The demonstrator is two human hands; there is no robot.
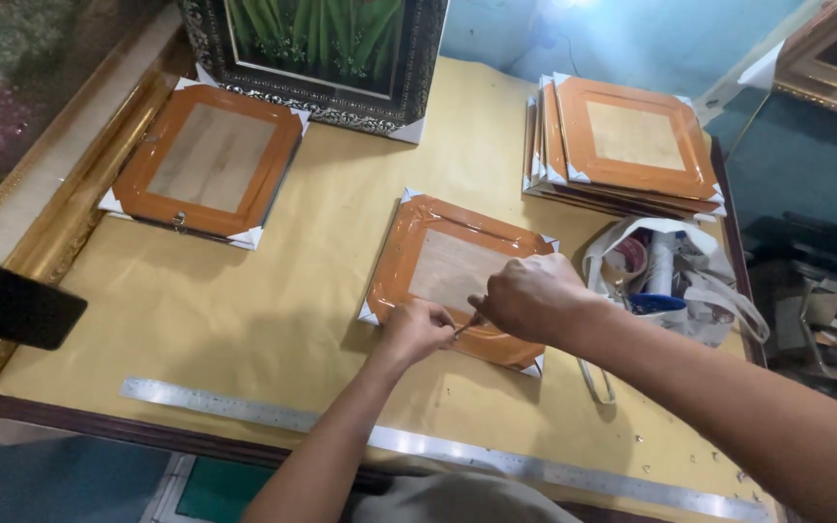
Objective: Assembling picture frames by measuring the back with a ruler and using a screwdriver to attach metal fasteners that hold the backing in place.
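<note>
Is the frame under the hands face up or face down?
Face down: the frame shows its plain backing board and taped orange border, lying flat on the table.

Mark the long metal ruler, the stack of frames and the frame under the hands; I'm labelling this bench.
metal ruler [244, 411], head view, bare left stretch.
stack of frames [632, 138], head view, top frame's backing.
frame under the hands [443, 261], head view, pale centre panel.

**My worktable and what lies on it**

My table [244, 310], covered in tan paper, carries an orange-backed frame [452, 281] before me, another frame [207, 160] at far left, a stack of frames [632, 145] at right, a white bag [675, 281], a dark framed picture [317, 53] and a steel ruler [244, 409].
</note>
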